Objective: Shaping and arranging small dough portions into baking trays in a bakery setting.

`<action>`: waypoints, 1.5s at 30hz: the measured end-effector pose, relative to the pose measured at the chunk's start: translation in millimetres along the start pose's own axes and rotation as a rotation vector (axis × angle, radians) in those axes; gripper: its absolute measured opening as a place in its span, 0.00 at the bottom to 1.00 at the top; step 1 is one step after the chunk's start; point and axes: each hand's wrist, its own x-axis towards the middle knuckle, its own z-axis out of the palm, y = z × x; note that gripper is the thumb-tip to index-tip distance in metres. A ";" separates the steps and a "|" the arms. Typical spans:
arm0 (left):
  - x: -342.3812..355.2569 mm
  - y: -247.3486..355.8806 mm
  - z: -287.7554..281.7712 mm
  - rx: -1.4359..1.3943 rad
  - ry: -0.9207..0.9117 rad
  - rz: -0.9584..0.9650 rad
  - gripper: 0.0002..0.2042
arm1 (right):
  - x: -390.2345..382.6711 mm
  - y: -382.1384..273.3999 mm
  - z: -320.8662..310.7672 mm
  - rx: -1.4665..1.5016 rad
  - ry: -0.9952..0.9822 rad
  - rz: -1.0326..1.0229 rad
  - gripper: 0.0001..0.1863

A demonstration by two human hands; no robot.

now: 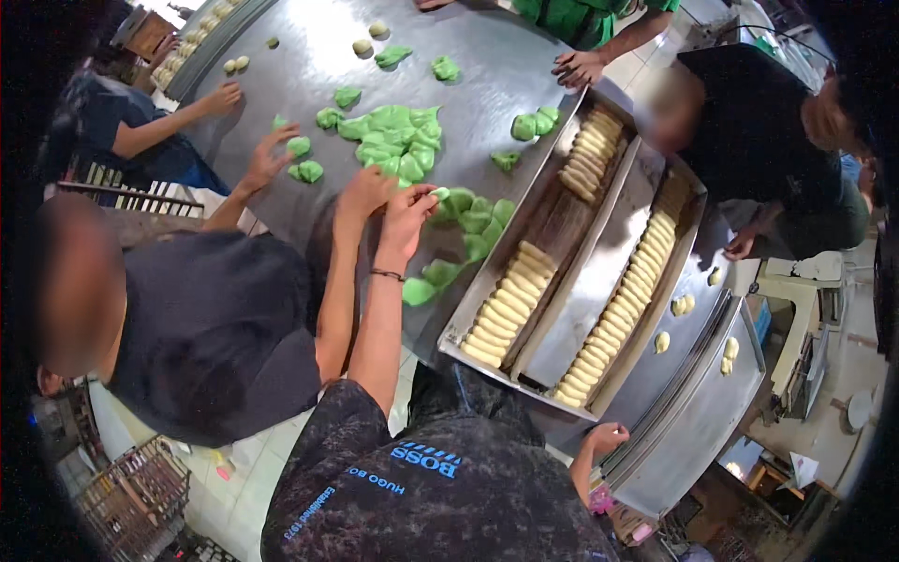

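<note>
Dark patterned shirt [440,496] filled the near frame. Left hand [363,192] and right hand [409,208] pinched one soft green dough piece [438,194] on the steel table [487,75]. Long metal trays [581,300] alongside held rows of pale yellow dough rolls [510,304].

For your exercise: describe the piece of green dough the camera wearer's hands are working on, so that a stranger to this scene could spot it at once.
Start at the big round metal table and find the heap of green dough pieces near its middle. Just below that heap, the left hand and right hand meet at a small green dough piece. Unlike the loose pieces around it, it alone sits at fingertips, by a wrist with a dark bracelet.
</note>
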 end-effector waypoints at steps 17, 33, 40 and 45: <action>-248.4 -55.7 -73.4 1.175 0.279 0.490 0.19 | -20.5 71.0 -30.3 0.161 -0.281 -0.988 0.28; -441.2 -79.4 -18.9 0.907 0.046 0.182 0.17 | -29.9 103.3 -54.8 0.015 -0.324 -1.189 0.31; -438.7 -72.0 49.1 0.841 -0.182 0.151 0.16 | 90.8 -9.4 -8.1 -0.016 -0.460 -1.023 0.24; -411.3 -46.3 81.4 0.781 -0.348 0.228 0.15 | 90.9 24.8 -29.6 0.051 -0.518 -0.971 0.21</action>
